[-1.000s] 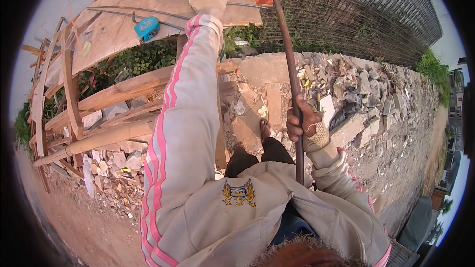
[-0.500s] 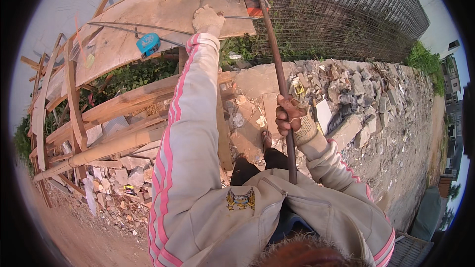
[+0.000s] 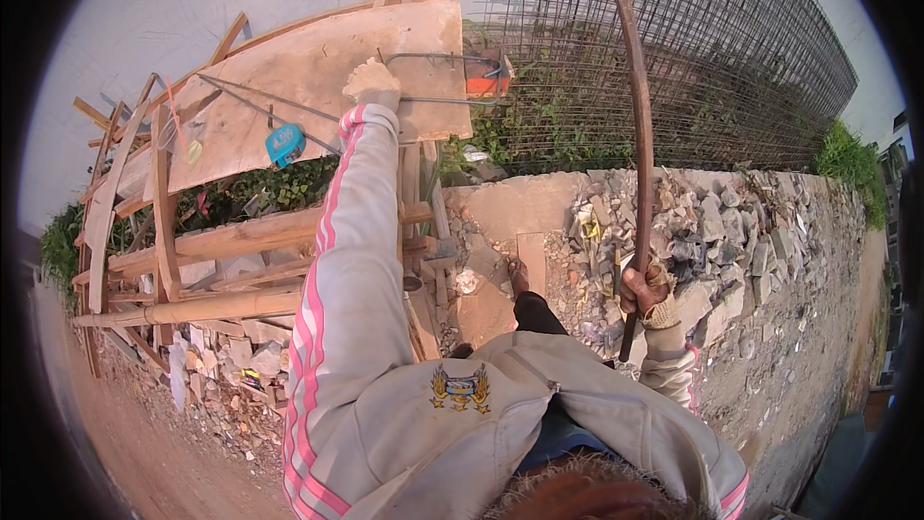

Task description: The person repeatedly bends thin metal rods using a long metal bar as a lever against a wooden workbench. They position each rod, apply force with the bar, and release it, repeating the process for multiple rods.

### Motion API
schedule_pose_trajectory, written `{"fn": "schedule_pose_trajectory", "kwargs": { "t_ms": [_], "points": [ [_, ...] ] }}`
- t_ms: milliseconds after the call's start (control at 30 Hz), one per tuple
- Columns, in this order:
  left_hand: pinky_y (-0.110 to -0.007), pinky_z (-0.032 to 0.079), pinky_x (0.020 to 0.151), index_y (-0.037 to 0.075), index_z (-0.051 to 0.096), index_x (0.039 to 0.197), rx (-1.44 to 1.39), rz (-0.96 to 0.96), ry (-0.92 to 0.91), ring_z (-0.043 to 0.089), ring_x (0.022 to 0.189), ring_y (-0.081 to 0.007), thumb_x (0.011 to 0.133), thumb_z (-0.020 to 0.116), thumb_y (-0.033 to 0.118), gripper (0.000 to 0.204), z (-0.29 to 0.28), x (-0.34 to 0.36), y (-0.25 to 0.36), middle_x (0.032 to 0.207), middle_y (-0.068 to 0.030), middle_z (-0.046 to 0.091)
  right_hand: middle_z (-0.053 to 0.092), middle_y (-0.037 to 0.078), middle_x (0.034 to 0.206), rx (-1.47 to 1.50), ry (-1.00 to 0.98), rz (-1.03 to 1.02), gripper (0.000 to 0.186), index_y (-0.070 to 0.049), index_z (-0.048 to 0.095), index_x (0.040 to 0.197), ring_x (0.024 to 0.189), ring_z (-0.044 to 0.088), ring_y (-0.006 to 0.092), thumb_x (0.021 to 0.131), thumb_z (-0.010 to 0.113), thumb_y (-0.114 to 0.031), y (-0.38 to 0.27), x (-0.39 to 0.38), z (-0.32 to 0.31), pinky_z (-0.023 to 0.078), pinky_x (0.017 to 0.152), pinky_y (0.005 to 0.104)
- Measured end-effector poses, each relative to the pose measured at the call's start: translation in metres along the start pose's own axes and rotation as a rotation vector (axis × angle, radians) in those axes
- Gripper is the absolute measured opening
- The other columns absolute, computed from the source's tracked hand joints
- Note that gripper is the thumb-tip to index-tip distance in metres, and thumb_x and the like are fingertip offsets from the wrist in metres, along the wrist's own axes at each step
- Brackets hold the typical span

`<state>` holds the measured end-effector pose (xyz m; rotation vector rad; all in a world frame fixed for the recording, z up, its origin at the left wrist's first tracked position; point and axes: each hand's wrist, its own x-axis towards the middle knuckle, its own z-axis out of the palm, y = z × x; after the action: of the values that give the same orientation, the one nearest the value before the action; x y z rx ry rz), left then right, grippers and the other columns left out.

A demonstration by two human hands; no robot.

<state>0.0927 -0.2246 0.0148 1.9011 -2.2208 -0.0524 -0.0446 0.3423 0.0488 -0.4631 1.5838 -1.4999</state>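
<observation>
My left hand (image 3: 371, 87), in a pale work glove, is closed over a bent steel rod (image 3: 433, 99) on a wooden board (image 3: 327, 58); its fingertips are partly hidden. To the right of that hand, the rod forms a U near an orange-red block (image 3: 487, 78) at the board's end. My right hand (image 3: 647, 291), also gloved with bare fingers showing, grips a long brown metal bar (image 3: 639, 116) near its lower end. The bar stands up and away from the rod. A blue tape measure (image 3: 285, 144) sits at the board's near edge, left of my left hand.
Timber poles and rails (image 3: 221, 306) frame the board's near side. Beyond its right end stands a wire-mesh cage (image 3: 712, 58) over weeds. Broken concrete rubble (image 3: 731, 231) spreads at right, with more rubble under the timbers. My foot (image 3: 518, 275) is by a flat slab.
My right hand has swung the metal bar to the right, so its upper end has come away from the rod and block. My left hand stays on the rod.
</observation>
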Motion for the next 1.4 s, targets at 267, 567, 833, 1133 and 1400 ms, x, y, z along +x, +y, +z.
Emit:
{"fn": "schedule_pose_trajectory", "kwargs": {
  "t_ms": [267, 567, 833, 1133, 1400],
  "points": [
    [-0.038, 0.055, 0.077, 0.006, 0.065, 0.105, -0.113, 0.111, 0.166, 0.070, 0.095, -0.0248, 0.085, 0.058, 0.021, 0.026, 0.002, 0.021, -0.022, 0.103, -0.0158, 0.071, 0.045, -0.006, 0.063, -0.445, -0.050, -0.227, 0.035, -0.012, 0.055, 0.078, 0.057, 0.040, 0.0086, 0.088, 0.076, -0.039, 0.026, 0.222, -0.034, 0.031, 0.051, 0.0294],
    [-0.025, 0.039, 0.061, 0.003, 0.068, 0.087, -0.937, 0.315, 0.161, 0.047, 0.066, -0.0085, 0.090, 0.069, 0.034, 0.031, -0.139, -0.043, 0.065, 0.071, 0.0015, 0.057, 0.055, -0.004, 0.061, -0.173, -0.102, -0.454, 0.036, -0.007, 0.064, 0.099, 0.041, 0.048, 0.0083, 0.087, 0.078, -0.039, -0.060, 0.369, 0.006, 0.036, 0.038, 0.0262],
    [-0.030, 0.046, 0.069, 0.004, 0.070, 0.090, -0.671, 0.588, 0.352, 0.058, 0.071, -0.0148, 0.090, 0.074, 0.028, 0.025, -0.180, -0.075, 0.128, 0.077, -0.0029, 0.065, 0.065, 0.004, 0.077, -0.465, -0.260, -0.394, 0.042, -0.003, 0.069, 0.098, 0.069, 0.061, 0.0140, 0.089, 0.073, -0.043, -0.135, 0.447, 0.055, 0.049, 0.062, 0.0316],
    [-0.039, 0.042, 0.067, 0.007, 0.063, 0.076, -0.507, 0.891, 0.458, 0.058, 0.073, -0.0285, 0.077, 0.074, 0.027, 0.023, -0.144, -0.142, 0.089, 0.074, -0.0073, 0.058, 0.066, 0.004, 0.074, -0.483, -0.636, -0.105, 0.032, -0.004, 0.065, 0.094, 0.055, 0.061, 0.0130, 0.087, 0.077, -0.033, -0.073, 0.436, 0.063, 0.040, 0.040, 0.0268],
    [-0.045, 0.041, 0.074, 0.012, 0.060, 0.068, -0.385, 0.891, 0.286, 0.055, 0.079, -0.0319, 0.060, 0.076, 0.036, 0.030, -0.143, -0.198, 0.027, 0.076, -0.0065, 0.054, 0.057, -0.003, 0.070, -0.675, -0.600, -0.309, 0.024, -0.003, 0.066, 0.087, 0.064, 0.050, 0.0097, 0.087, 0.075, -0.025, -0.069, 0.409, 0.068, 0.041, 0.056, 0.0322]
  ]
}}
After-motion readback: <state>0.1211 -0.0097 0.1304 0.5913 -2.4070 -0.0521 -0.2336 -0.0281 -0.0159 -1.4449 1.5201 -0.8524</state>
